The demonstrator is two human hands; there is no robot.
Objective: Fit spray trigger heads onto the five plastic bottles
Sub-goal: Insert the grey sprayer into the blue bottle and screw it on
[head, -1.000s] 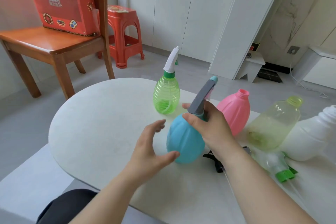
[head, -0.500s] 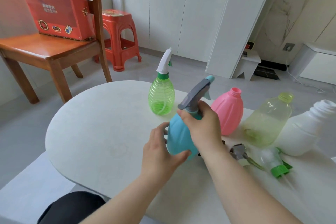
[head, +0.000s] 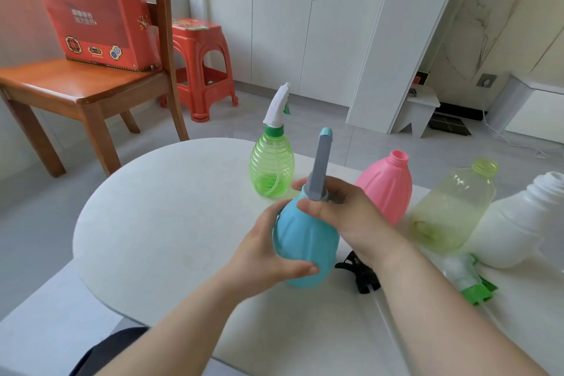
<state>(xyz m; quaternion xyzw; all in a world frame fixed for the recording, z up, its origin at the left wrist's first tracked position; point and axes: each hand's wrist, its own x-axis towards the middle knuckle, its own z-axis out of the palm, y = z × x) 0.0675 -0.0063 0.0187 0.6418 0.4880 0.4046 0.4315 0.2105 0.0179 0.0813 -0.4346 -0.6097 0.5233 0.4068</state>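
My left hand (head: 265, 250) wraps the body of a blue bottle (head: 305, 241) standing on the white table (head: 171, 217). My right hand (head: 345, 210) grips the collar of the grey trigger head (head: 319, 165) seated on that bottle's neck. Behind stands a green bottle (head: 271, 168) with a white trigger head (head: 276, 107) fitted. To the right are a pink bottle (head: 387, 189), a pale yellow bottle (head: 454, 204) and a white bottle (head: 522, 223), all with open necks. A loose black trigger head (head: 360, 275) and a clear one with a green collar (head: 470, 281) lie on the table.
A wooden chair (head: 82, 91) carrying a red box (head: 94, 15) stands beyond the table at the left, with a red plastic stool (head: 201, 67) behind it. White cupboards line the back wall. The table's rounded edge curves close on the left.
My left hand has closed around the blue bottle's body. The grey trigger head has turned from pointing up-right to pointing almost straight away from me under my right hand.
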